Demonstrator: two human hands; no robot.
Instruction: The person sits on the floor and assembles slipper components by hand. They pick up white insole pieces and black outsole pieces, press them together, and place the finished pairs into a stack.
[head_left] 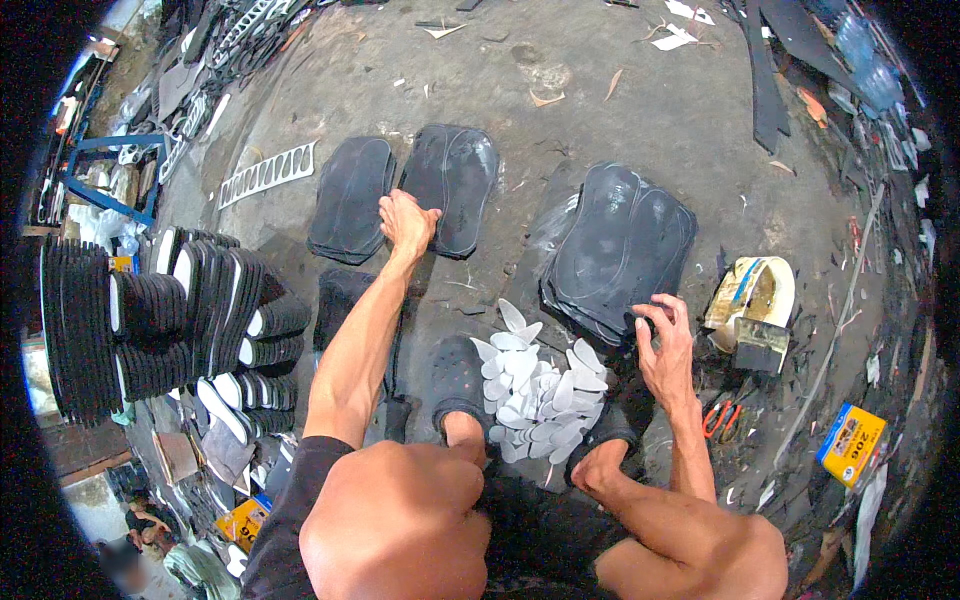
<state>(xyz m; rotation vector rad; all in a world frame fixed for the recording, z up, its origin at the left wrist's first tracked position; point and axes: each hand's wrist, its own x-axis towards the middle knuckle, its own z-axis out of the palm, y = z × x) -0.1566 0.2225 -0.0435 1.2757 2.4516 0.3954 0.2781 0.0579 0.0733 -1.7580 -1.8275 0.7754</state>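
My left hand (408, 222) has its fingers curled, closed, at the inner edges of two low piles of black sole sheets; what it grips is hidden. One pile (350, 190) lies left of it, the other pile (455, 185) right. At the lower right corner of a thicker stack of black sole sheets (620, 235), my right hand (668, 345) bends thumb and fingers around the edge. White sole outlines are drawn on the sheets. Between my feet lies a heap of light grey, leaf-shaped pieces (540, 390).
Many black soles with white edges (150, 310) are stacked at the left. A cream container (752, 290) with a dark block, and orange-handled scissors (720, 420), lie at the right. Near the left piles is a white cut-out strip (268, 175). Scraps litter the floor's edges.
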